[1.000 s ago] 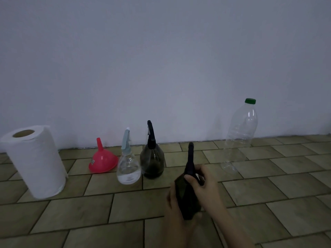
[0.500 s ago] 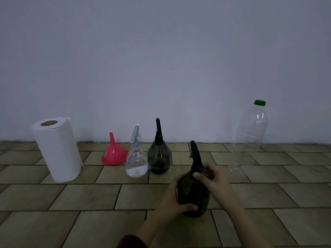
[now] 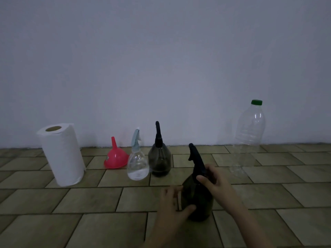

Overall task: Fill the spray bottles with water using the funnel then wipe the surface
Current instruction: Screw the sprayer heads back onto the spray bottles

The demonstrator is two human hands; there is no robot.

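- Hands both on near dark spray bottle (image 3: pixel 197 199), which stands upright on tile floor (image 3: pixel 89 199) in the foreground.
- L hand (image 3: pixel 172 203) wraps bottle's belly, thumb across the front.
- R hand (image 3: pixel 213 181) grips the neck, just under black trigger head (image 3: pixel 196 160).
- Back row by wall, L to R: paper towel roll (image 3: pixel 61 154), red funnel (image 3: pixel 115 156) mouth-down, clear spray bottle (image 3: pixel 137 163) w/ water in bottom, 2nd dark spray bottle (image 3: pixel 160 158).
- Big clear plastic bottle (image 3: pixel 248 136), green cap, stands well apart on R.
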